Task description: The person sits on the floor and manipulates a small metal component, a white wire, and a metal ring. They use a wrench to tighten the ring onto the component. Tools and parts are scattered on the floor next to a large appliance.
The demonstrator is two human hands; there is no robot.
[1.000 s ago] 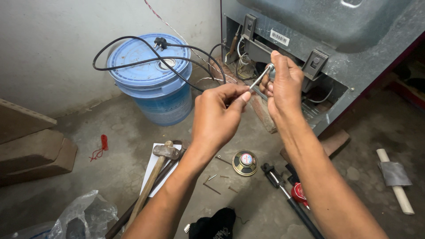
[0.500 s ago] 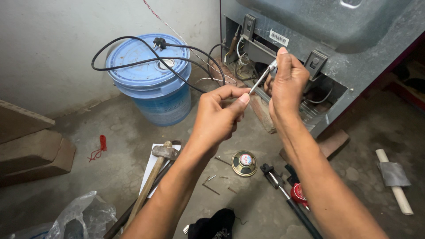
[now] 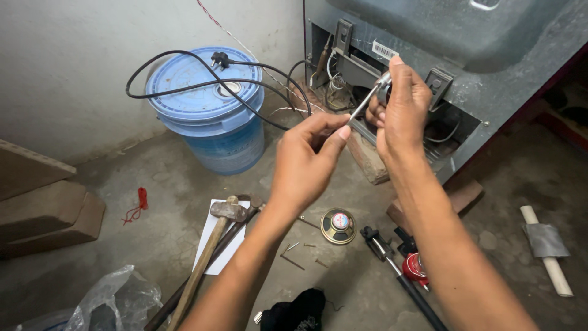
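My left hand (image 3: pixel 306 159) pinches the lower end of a thin shiny metal tube (image 3: pixel 365 100) between thumb and forefinger. My right hand (image 3: pixel 401 113) is closed around a small dark part (image 3: pixel 383 93) at the tube's upper end, with the index finger laid over its top. Both hands are raised in front of the open lower back of a grey appliance (image 3: pixel 490 67), where wires and tubes show in the recess.
A blue lidded bucket (image 3: pixel 211 116) stands by the wall with a black power cord and plug (image 3: pixel 220 60) draped on it. On the concrete floor lie a hammer (image 3: pixel 211 239), a small round speaker (image 3: pixel 339 225), loose nails, a red-and-black tool (image 3: pixel 410 270), bricks and a taped stick (image 3: pixel 545 248).
Both hands have risen slightly toward the appliance. My right hand has turned and closed more tightly around the part at the tube's top.
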